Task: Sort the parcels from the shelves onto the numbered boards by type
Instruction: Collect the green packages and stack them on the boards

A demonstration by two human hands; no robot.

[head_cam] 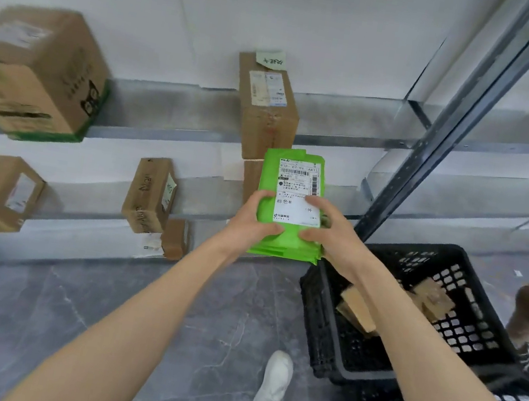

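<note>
Item: green parcel (279, 249), a flat mailer bag with a white shipping label (297, 193) on its upper face.
Location: held in the air in front of the lower shelves (162, 139), above the grey floor (99, 313) and just left of the black crate (469, 298).
Long axis: ran away from the person, toward the shelves and wall.
Orientation: label face was turned up toward the camera; the print read upright, with its top edge at the far end.
Left hand (255, 218): gripped the near left edge of the parcel, thumb pressed on the green face.
Right hand (327, 231): gripped the near right edge, thumb and a finger lying across the label.
Grip position: both hands sat on the near half; the far half projected unsupported.
Crate contents: small cardboard parcels (357, 308) lay inside, partly hidden by the right forearm.
Shelves: carried brown cardboard boxes, including a tall box (267, 110) directly behind the parcel.
</note>
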